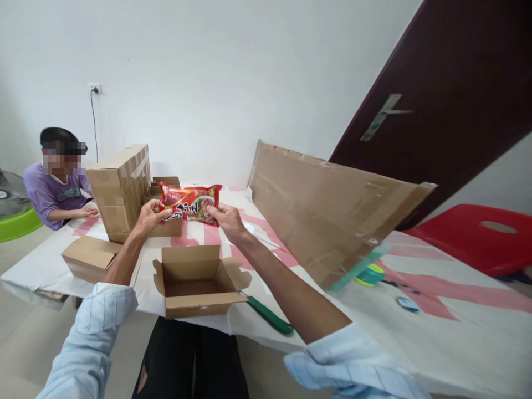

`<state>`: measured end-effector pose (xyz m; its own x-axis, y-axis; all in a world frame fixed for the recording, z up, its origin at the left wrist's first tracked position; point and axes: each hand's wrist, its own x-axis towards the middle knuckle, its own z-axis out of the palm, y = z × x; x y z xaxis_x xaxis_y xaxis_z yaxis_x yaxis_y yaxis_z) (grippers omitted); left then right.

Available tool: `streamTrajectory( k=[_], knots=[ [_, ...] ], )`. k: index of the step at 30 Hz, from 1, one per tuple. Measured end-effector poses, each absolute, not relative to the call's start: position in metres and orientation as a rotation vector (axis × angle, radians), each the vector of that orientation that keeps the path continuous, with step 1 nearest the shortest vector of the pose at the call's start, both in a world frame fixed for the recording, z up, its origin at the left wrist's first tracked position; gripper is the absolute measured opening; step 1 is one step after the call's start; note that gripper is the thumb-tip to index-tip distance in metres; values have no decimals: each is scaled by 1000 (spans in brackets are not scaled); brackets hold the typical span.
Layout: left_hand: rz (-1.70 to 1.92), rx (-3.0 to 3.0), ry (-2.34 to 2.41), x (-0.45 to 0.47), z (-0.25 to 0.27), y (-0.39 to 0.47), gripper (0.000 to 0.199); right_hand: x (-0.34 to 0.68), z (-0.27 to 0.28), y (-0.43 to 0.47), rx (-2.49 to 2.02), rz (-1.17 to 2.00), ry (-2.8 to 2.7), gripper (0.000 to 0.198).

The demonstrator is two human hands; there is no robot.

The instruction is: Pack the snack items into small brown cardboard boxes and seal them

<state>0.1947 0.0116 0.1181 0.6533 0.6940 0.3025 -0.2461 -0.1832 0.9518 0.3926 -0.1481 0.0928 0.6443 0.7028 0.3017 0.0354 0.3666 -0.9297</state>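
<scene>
Between my two hands a red plastic food packet (189, 203) with a picture of sliced meat is held up, stretched level. My left hand (150, 218) pinches its left end. On the right end, my right hand (228, 219) grips with thumb and fingers. Below the packet, near the table's front edge, stands an open cardboard box (193, 305) with its flaps spread; its visible inside shows bare cardboard. A green long-handled tool (270, 316) lies just right of this box, its far end hidden by the flap.
A closed small carton (89, 257) lies at left, before stacked cartons (118, 191). A large cardboard sheet (324, 205) stands slanted on the right. Beyond it are a tape roll (369, 274) and a red chair (469, 238). Another person (58, 191) sits at the far left.
</scene>
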Motion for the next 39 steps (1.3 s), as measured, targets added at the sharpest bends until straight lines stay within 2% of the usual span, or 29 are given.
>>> streamTrajectory(
  k=[4, 7, 11, 19, 23, 26, 34, 39],
  knots=[
    [1070, 1598, 79, 192, 158, 9, 57, 393, 135, -162, -1011, 335, -964, 54],
    [1156, 1624, -75, 189, 163, 11, 54, 389, 143, -167, -968, 305, -1106, 48],
    [1099, 1603, 184, 181, 128, 26, 57, 388, 119, -173, -1105, 414, -1095, 53],
    [1012, 1563, 621, 157, 11, 55, 51, 400, 21, -252, -1568, 429, -869, 54],
    [931, 1599, 830, 162, -28, 67, 37, 393, -19, -287, -1596, 473, -749, 61],
    [862, 1661, 988, 176, -43, 79, 22, 386, -34, -296, -1560, 489, -716, 64],
    [811, 1921, 1327, 186, -50, 89, 27, 367, -43, -293, -1672, 376, -672, 89],
    [658, 2069, 1267, 186, -65, 74, 18, 356, -37, -298, -1782, 446, -680, 95]
  ],
)
